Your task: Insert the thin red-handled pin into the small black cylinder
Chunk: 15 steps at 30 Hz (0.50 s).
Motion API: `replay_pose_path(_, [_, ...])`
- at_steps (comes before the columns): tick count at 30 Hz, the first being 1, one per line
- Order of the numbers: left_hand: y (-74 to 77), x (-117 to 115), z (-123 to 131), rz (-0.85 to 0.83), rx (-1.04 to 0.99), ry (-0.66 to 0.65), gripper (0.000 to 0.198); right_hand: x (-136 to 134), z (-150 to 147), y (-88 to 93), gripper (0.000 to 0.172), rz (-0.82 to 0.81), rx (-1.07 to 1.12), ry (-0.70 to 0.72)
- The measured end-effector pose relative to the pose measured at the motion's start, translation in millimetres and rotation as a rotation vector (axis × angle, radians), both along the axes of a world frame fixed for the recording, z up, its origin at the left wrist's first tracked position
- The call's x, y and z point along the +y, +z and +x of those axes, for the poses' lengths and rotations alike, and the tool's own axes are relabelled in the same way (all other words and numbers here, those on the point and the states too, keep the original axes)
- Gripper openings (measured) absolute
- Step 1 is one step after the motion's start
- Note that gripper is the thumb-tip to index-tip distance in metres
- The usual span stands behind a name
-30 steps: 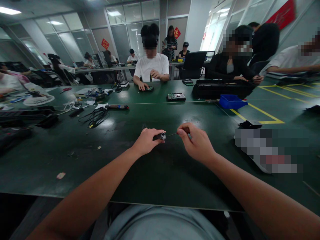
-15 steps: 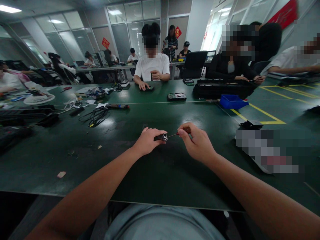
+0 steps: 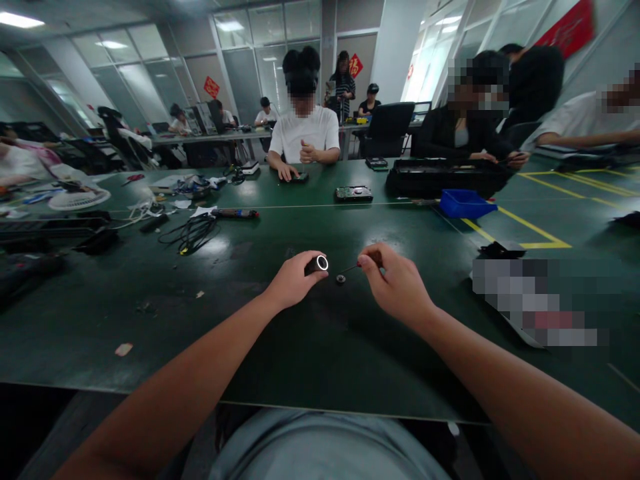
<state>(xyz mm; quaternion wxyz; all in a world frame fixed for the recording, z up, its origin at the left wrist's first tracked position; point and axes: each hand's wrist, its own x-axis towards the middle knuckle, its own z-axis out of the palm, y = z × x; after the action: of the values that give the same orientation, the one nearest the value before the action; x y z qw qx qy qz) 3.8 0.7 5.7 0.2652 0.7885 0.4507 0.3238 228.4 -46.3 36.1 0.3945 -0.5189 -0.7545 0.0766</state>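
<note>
My left hand (image 3: 293, 279) is closed round a dark cylinder (image 3: 316, 265), whose near end shows a bright metal ring with a dark opening. My right hand (image 3: 393, 280) grips a thin screwdriver (image 3: 354, 267) by its reddish-brown handle, its shaft pointing left. At the shaft's tip is a small round metal piece (image 3: 341, 279), just right of the cylinder and apart from it. Whether this piece hangs on the tip or rests on the table, I cannot tell.
On the green table (image 3: 300, 360) lie a black cable (image 3: 193, 230), an electric screwdriver (image 3: 235, 213), an open hard drive (image 3: 354, 193) and a blue bin (image 3: 465, 203). A blurred-out bag-like item (image 3: 520, 300) lies at right. A person in a white shirt (image 3: 305, 137) sits opposite.
The small round piece has come away from the cylinder's end and is now at the screwdriver tip. The cylinder's end shows as an open ring, and my left hand has shifted slightly up and left.
</note>
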Motion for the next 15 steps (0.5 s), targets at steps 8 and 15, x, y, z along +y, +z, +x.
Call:
replay_pose_path(8, [15.2,-8.2,2.3,-0.13,-0.034,0.084,0.042,-0.5,1.8,4.1,0.018,0.005,0.038,-0.003])
replay_pose_path(15, [15.7,-3.7,15.2,-0.005,0.347,-0.152,0.033,-1.9,4.3,7.7,0.018,0.078,0.008,-0.017])
